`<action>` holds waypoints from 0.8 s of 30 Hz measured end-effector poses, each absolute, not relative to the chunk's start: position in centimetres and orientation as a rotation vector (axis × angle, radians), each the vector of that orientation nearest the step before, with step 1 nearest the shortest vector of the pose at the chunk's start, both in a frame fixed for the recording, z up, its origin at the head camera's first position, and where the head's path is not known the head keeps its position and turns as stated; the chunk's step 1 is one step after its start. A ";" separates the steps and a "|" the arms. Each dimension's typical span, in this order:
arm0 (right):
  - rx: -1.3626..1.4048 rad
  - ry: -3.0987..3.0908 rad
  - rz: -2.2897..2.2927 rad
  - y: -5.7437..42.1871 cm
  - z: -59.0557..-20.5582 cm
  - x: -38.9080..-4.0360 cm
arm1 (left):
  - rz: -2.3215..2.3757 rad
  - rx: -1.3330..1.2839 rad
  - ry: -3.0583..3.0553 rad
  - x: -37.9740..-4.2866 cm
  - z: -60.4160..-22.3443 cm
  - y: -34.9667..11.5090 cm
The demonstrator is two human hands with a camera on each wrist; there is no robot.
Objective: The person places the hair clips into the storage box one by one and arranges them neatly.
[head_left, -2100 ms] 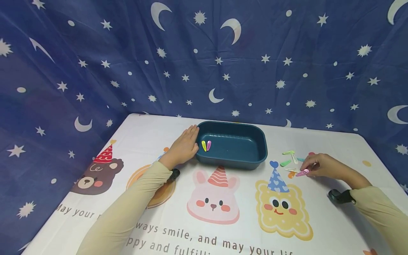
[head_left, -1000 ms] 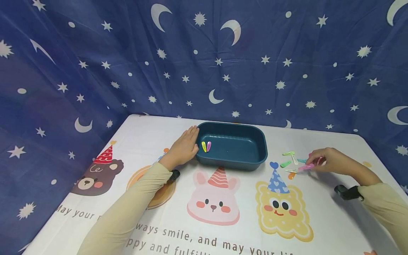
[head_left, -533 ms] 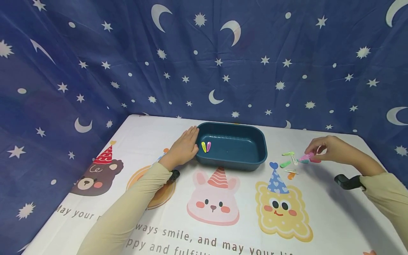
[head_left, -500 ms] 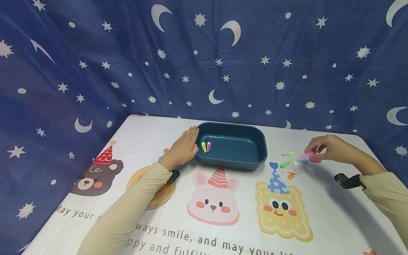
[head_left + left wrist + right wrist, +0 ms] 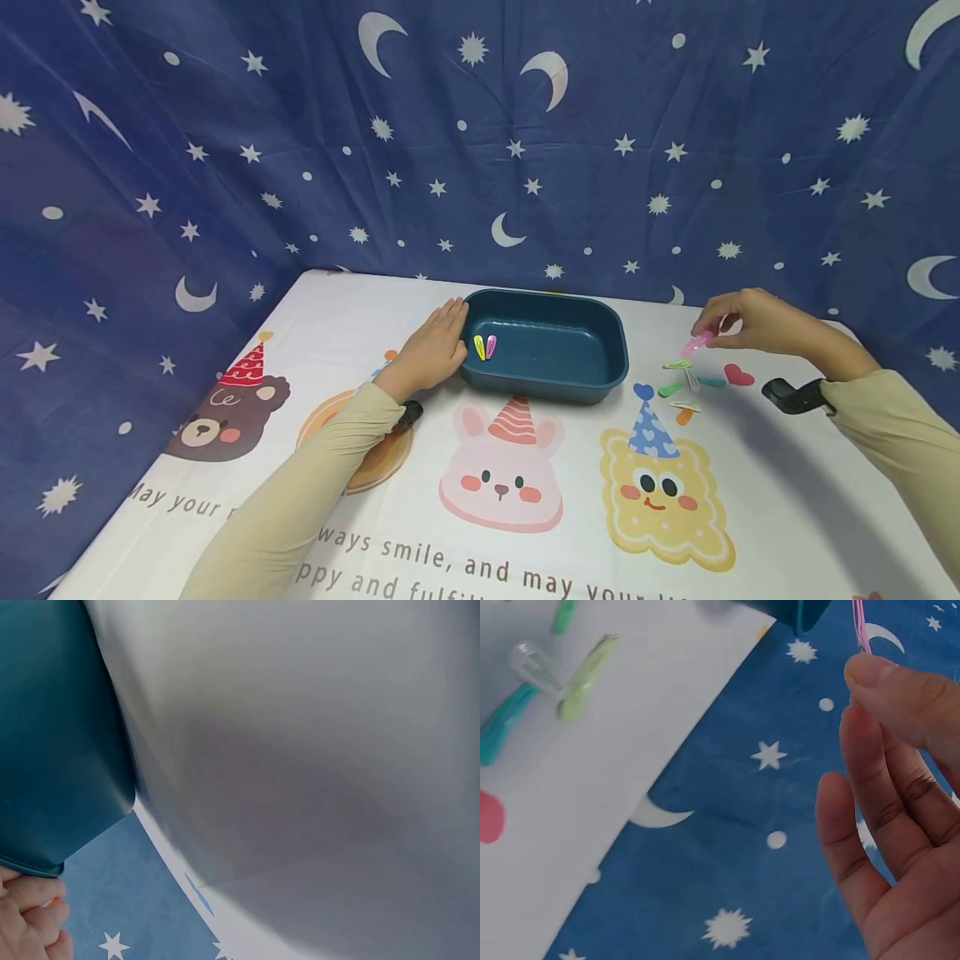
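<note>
My right hand (image 5: 757, 325) pinches a pink snap hair clip (image 5: 697, 342) between thumb and fingertips, above the table to the right of the bin. In the right wrist view the pink clip (image 5: 859, 628) points up from the thumb and index finger. My left hand (image 5: 429, 346) lies with extended fingers against the left side of a dark teal bin (image 5: 543, 389). The left wrist view shows those fingers (image 5: 37, 894) right at the bin's rim. Inside the bin, at its left end, lie a yellow clip (image 5: 480, 347) and a pink-purple clip (image 5: 491, 347).
Loose clips lie right of the bin: lime (image 5: 677, 364), green (image 5: 670, 389), white (image 5: 691, 379), teal (image 5: 711, 381), orange (image 5: 685, 415) and a pale one (image 5: 686, 407). A printed white cloth (image 5: 585, 500) covers the table; a blue starry curtain (image 5: 450, 208) hangs behind.
My right hand has lifted the pink clip from the loose clips and moved it away from me and slightly left, uncovering the printed red heart. The left hand stays at the bin.
</note>
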State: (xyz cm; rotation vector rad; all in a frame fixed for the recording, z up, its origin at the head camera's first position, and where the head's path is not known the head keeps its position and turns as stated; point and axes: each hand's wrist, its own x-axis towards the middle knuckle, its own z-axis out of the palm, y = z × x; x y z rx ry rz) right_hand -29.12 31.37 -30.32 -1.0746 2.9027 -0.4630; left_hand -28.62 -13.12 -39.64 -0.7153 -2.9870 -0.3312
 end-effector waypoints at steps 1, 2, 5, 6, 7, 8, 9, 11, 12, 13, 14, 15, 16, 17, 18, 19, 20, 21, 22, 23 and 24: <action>-1.074 2.898 -0.462 31.1 -30.2 -29.3 | -0.329 -0.713 -2.989 -28.6 -39.6 -13.1; -1.071 2.891 -0.458 30.8 -30.0 -29.4 | -0.328 -0.713 -2.989 -28.6 -39.6 -13.1; -1.068 2.873 -0.445 29.8 -29.7 -29.9 | -0.325 -0.716 -2.985 -28.6 -39.7 -13.1; -1.076 2.868 -0.443 29.4 -29.6 -30.0 | -0.326 -0.717 -2.985 -28.6 -39.7 -13.1; -1.086 2.861 -0.439 29.1 -29.4 -30.2 | -0.323 -0.717 -2.983 -28.6 -39.7 -13.1; -1.104 2.856 -0.436 28.8 -29.3 -30.3 | -0.323 -0.719 -2.980 -28.6 -39.7 -13.1; -1.126 2.850 -0.435 28.4 -29.2 -30.5 | -0.324 -0.722 -2.976 -28.7 -39.7 -13.1; -1.159 2.839 -0.436 27.7 -29.0 -30.7 | -0.325 -0.724 -2.971 -28.7 -39.7 -13.1; -1.171 2.832 -0.435 27.3 -29.0 -30.8 | -0.327 -0.724 -2.971 -28.7 -39.7 -13.1; -1.178 2.823 -0.439 26.9 -28.9 -31.0 | -0.326 -0.724 -2.970 -28.7 -39.7 -13.1; -1.185 2.815 -0.440 26.6 -28.8 -31.1 | -0.326 -0.724 -2.969 -28.7 -39.6 -13.0; -1.184 2.807 -0.442 26.2 -28.7 -31.2 | -0.326 -0.723 -2.971 -28.7 -39.6 -13.0; -1.185 2.801 -0.444 25.9 -28.7 -31.3 | -0.324 -0.723 -2.973 -28.6 -39.6 -13.0; -1.185 2.794 -0.445 25.5 -28.6 -31.4 | -0.324 -0.722 -2.976 -28.6 -39.6 -13.0; -1.188 2.787 -0.446 25.2 -28.6 -31.5 | -0.321 -0.722 -2.977 -28.6 -39.5 -13.0; -1.190 2.779 -0.452 24.9 -28.6 -31.6 | -0.317 -0.721 -2.978 -28.6 -39.6 -13.0; -1.196 2.773 -0.454 24.6 -28.6 -31.7 | -0.314 -0.721 -2.979 -28.6 -39.6 -13.0; -1.202 2.763 -0.462 24.2 -28.6 -31.8 | -0.311 -0.720 -2.980 -28.6 -39.6 -13.0; -1.213 2.752 -0.469 23.9 -28.6 -31.9 | -0.306 -0.720 -2.980 -28.6 -39.6 -13.0; -1.221 2.741 -0.476 23.6 -28.6 -32.0 | -0.300 -0.719 -2.981 -28.6 -39.6 -13.0; -1.232 2.729 -0.483 23.3 -28.6 -32.1 | -0.295 -0.718 -2.981 -28.6 -39.7 -13.1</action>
